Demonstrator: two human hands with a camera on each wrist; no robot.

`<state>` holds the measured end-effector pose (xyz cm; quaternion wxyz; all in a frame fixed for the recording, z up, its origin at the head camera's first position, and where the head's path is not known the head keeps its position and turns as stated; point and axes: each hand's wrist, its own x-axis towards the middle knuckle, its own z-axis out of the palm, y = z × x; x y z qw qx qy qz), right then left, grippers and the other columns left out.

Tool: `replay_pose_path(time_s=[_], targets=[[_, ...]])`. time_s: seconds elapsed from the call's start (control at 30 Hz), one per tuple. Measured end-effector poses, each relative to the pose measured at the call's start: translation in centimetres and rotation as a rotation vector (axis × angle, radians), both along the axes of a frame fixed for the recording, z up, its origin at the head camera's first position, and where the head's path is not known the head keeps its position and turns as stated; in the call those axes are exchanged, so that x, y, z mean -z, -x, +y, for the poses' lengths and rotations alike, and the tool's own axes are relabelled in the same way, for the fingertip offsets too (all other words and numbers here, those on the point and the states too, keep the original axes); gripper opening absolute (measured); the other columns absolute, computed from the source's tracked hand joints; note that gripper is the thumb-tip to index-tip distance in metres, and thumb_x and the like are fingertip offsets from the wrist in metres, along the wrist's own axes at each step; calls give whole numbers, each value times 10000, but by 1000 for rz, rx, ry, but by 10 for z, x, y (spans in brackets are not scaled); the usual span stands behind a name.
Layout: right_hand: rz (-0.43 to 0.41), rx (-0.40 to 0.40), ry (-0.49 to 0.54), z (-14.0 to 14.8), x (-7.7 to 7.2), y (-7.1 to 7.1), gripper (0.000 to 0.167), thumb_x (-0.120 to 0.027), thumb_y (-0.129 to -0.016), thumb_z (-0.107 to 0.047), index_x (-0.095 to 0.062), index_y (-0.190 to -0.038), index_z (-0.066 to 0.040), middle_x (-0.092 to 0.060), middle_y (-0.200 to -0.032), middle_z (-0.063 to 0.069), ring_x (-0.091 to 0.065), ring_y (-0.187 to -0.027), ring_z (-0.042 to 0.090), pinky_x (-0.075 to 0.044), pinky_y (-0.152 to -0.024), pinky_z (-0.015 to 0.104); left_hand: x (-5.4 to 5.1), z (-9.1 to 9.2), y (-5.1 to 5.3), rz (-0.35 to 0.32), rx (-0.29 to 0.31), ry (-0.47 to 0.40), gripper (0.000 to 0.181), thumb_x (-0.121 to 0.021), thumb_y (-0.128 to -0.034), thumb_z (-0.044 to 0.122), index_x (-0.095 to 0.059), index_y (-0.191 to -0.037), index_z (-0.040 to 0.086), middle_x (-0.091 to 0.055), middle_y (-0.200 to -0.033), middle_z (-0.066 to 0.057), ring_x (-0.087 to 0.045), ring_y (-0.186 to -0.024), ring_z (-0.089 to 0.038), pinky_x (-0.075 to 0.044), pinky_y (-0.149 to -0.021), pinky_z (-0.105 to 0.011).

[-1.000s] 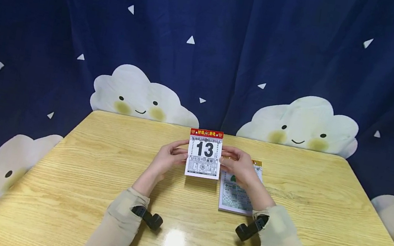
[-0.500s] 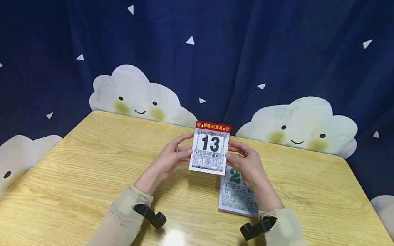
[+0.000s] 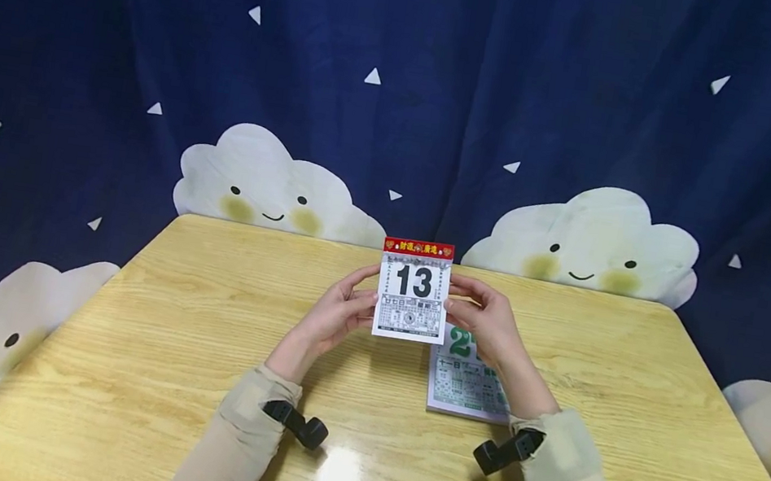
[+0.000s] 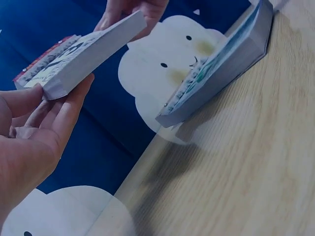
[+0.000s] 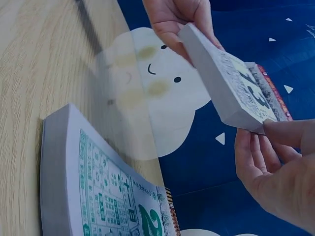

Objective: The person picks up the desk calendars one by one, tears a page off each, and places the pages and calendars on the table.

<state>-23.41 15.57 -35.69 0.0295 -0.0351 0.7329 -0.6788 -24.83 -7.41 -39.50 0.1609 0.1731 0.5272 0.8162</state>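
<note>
A thick tear-off calendar with a red header and a black 13 is held up above the table, its face toward the head camera. At its left edge my left hand grips it, thumb on the front and fingers behind, as the left wrist view shows with the hand. Likewise, my right hand pinches the right edge, and the right wrist view shows that hand's thumb on the face. A second tear-off calendar, printed in green, lies on the table below my right hand, which partly covers it.
The wooden table spreads under both arms. Behind it hangs a dark blue curtain with white clouds and small triangles. A black camera is strapped to each wrist.
Both hands have raised the 13 calendar and shifted it slightly right over the last second, mostly in the first half. More of the green calendar's number shows now. Both grips stay the same.
</note>
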Motion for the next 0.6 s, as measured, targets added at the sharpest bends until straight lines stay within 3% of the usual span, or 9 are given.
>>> replay_pose_path(time_s=[0.1, 0.2, 0.33, 0.43, 0.5, 0.6], targets=[[39, -2, -81, -1, 0, 0, 452, -584, -842, -7, -479, -1281, 7, -540, -1150, 183, -606, -839, 118, -539, -768, 301, 0, 1, -1, 8, -12, -20, 538, -380, -919, -54, -232, -1424, 57, -690, -881, 19, -660, -769, -134, -530, -696, -284], [168, 15, -265, -2, -1, -2, 426, -600, -834, -36, -513, -1250, -6, -572, -1124, 179, -602, -896, 203, -532, -793, 333, 1, 1, -1, 16, -25, -23, 538, -387, -913, -61, -240, -1419, 46, -690, -878, 24, -659, -761, -132, -531, -684, -284], [483, 80, -575, -4, -2, -5, 416, -648, -793, -49, -551, -1195, -12, -574, -1084, 146, -574, -960, 262, -515, -797, 374, 1, 1, 0, 18, -46, -27, 537, -395, -910, -63, -245, -1415, 37, -688, -864, 30, -655, -748, -122, -528, -669, -280], [731, 118, -728, -7, -5, -7, 403, -674, -760, -25, -575, -1150, -20, -558, -1079, 124, -540, -989, 259, -492, -824, 390, 1, 1, 0, 13, -55, -39, 537, -395, -910, -63, -240, -1415, 31, -685, -851, 30, -652, -744, -118, -528, -663, -277], [869, 105, -780, -9, -6, -9, 352, -676, -753, -13, -607, -1097, -36, -574, -1059, 100, -530, -990, 244, -469, -847, 381, 1, 1, 0, 11, -58, -45, 540, -391, -909, -65, -237, -1417, 33, -686, -847, 28, -652, -743, -119, -528, -666, -280], [1009, -1, -783, -13, -7, -12, 246, -682, -757, -29, -655, -999, -66, -612, -994, 58, -543, -958, 210, -456, -853, 347, 0, 1, 0, 10, -55, -45, 545, -389, -909, -62, -232, -1421, 41, -690, -855, 28, -653, -746, -124, -528, -680, -284]])
